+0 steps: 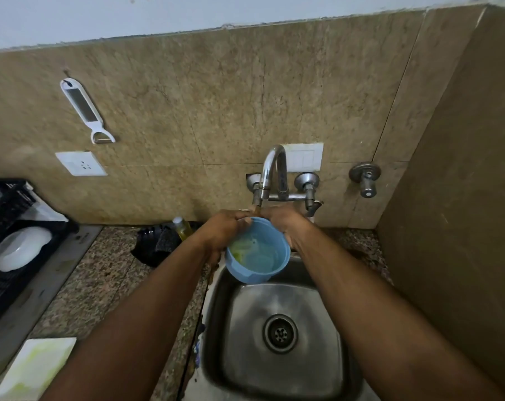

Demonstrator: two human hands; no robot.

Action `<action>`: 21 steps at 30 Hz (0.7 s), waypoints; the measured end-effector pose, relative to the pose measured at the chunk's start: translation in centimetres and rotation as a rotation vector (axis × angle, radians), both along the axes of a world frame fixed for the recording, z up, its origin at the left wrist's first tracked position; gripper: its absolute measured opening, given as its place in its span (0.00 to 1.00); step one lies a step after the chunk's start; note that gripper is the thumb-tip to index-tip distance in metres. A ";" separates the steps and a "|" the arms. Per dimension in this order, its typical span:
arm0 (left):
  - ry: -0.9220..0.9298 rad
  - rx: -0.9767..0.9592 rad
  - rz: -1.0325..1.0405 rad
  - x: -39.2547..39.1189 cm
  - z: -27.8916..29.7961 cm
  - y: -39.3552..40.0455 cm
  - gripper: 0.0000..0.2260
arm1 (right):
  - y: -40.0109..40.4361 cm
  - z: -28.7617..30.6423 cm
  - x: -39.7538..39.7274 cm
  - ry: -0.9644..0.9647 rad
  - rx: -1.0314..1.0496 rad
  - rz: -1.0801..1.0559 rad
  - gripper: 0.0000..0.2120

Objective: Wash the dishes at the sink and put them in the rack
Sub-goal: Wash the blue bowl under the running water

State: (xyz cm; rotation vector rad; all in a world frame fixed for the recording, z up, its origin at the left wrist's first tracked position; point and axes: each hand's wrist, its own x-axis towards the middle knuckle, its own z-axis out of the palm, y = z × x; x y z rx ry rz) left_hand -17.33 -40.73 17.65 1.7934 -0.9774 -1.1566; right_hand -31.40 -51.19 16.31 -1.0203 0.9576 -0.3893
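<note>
A blue plastic bowl (258, 253) is held over the back edge of the steel sink (277, 328), right under the tap (270, 172). Its inside is wet, with a yellowish smear on the left wall. My left hand (226, 228) grips its left rim and my right hand (283, 221) grips its right rim. The black dish rack (5, 215) stands at the far left with a white bowl (21, 251) lying in it.
A bottle of yellow liquid (183, 227) and a dark cloth (155, 246) lie on the speckled counter behind the sink's left side. A white board (34, 369) with green stains lies at lower left. A peeler (86, 111) hangs on the wall.
</note>
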 end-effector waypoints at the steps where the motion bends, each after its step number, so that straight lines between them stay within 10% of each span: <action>1: -0.008 -0.003 -0.012 -0.4 0.3 -0.2 0.12 | 0.0 -0.2 0.1 -0.006 -0.003 -0.002 0.09; 4: 0.047 0.037 0.078 -0.4 0.1 -0.6 0.09 | -0.2 -0.8 -1.2 -0.059 0.033 0.101 0.22; 8: 0.112 0.127 0.251 -0.4 -0.7 -0.8 0.09 | -0.5 -1.8 -2.7 0.016 -0.153 0.117 0.11; 15: -0.724 0.050 0.039 -2.9 -2.5 -3.0 0.18 | 0.2 -1.7 -2.6 0.278 -0.347 -0.111 0.10; 21: -0.304 0.058 0.076 -3.0 -4.0 -4.7 0.12 | 0.4 -1.8 -4.3 0.134 -0.201 -0.155 0.09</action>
